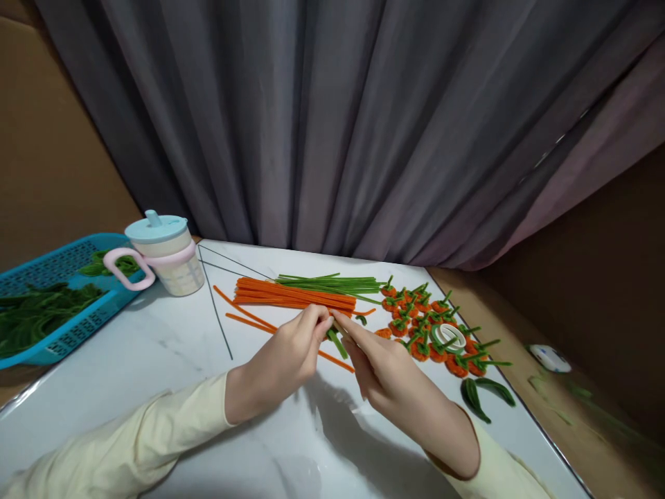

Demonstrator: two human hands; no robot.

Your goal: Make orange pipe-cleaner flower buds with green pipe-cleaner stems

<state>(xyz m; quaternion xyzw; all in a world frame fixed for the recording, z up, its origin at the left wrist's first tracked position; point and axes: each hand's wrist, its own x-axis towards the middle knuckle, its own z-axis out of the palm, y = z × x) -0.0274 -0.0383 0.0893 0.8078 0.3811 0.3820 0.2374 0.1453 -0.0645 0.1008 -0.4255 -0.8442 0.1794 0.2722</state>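
My left hand (283,360) and my right hand (384,371) meet over the white marble table (156,353), fingertips pinched together. Between them they hold a short green pipe cleaner piece (337,343) that sticks out below the fingers, with an orange pipe cleaner (335,360) running under them. Just beyond the hands lies a bundle of orange pipe cleaners (296,294) and a bundle of green pipe cleaners (332,283). To the right sits a heap of finished small orange shapes with green stems (431,322).
A white tape roll (449,336) rests on the orange heap, two green leaves (485,395) in front of it. At the left stand a lidded cup with a pink handle (166,253) and a blue basket (57,298) of green material. A grey curtain hangs behind.
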